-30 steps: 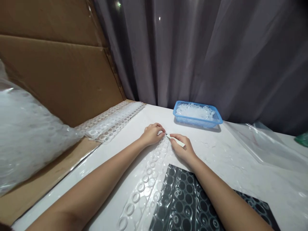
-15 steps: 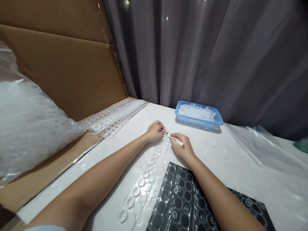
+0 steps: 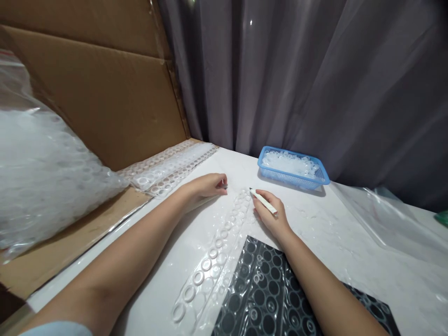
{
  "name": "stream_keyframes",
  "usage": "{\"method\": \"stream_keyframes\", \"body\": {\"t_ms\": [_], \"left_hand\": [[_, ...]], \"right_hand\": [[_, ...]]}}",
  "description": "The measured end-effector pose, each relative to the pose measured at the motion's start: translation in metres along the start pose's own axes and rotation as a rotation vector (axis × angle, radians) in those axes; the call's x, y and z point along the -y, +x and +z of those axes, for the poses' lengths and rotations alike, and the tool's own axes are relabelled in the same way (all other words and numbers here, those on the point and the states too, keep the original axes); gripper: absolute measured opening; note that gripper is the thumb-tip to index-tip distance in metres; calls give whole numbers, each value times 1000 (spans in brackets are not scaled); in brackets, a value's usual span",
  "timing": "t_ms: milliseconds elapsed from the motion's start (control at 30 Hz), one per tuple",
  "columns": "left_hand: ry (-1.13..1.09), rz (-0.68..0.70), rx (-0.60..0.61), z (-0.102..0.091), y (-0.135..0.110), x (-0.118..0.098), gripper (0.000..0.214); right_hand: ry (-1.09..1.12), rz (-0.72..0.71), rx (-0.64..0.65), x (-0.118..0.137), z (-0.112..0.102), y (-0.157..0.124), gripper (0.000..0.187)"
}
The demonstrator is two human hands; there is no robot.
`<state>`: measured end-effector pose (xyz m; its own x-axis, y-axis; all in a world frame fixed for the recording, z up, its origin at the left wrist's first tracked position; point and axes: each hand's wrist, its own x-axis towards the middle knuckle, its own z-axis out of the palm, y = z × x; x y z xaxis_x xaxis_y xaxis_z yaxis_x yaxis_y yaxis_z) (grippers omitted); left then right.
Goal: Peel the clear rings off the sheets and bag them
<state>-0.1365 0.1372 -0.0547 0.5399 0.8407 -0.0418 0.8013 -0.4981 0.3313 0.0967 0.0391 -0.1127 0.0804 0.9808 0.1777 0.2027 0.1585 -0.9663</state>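
In my right hand [image 3: 273,214] is a slim white pen-like tool [image 3: 265,202], its dark tip pointing away to the left. That tip is close to the far end of a clear plastic strip [image 3: 224,261]. A row of pale rings [image 3: 199,278] runs along the strip. My left hand [image 3: 212,185] is raised to the left of the strip's far end, apart from it. Its thumb and fingers are pinched together, and whatever small thing may be between them is unclear. Under my right forearm lies a black sheet [image 3: 259,298] with circles, beneath clear plastic.
A blue basket [image 3: 294,179] of small clear pieces stands at the back. Clear ringed sheets [image 3: 171,170] and a stuffed plastic bag [image 3: 49,182] lie on the left by a cardboard panel [image 3: 94,98]. Clear plastic [image 3: 388,219] lies at the right, before a grey curtain [image 3: 290,84].
My left hand has moved left, away from the strip's far end. My right hand has shifted slightly right, still holding the tool, whose tip is now farther from the left hand.
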Motion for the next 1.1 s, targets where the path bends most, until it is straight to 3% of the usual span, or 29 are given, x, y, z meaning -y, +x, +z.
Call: {"method": "stream_keyframes", "body": {"t_ms": [67,167,333,433,733,1100], "left_hand": [[35,-30,-85,0,3,5,26],[59,3,-174,6,7,-5,22],[52,125,-173,28,8,-41,21],[35,128,-174,36,8,-49,24],[-27,93,-173,38,10,-47,24],[-149,-48,-246,49,20,-63,17]], "right_hand": [[20,20,14,2,2,1,44],[52,105,-12,6,3,5,42],[61,93,-169,15,3,10,40],[21,42,-215,16,5,10,38],[-133,-99,-79,-4,11,10,36],[-387,-194,-7,15,13,3,32]]}}
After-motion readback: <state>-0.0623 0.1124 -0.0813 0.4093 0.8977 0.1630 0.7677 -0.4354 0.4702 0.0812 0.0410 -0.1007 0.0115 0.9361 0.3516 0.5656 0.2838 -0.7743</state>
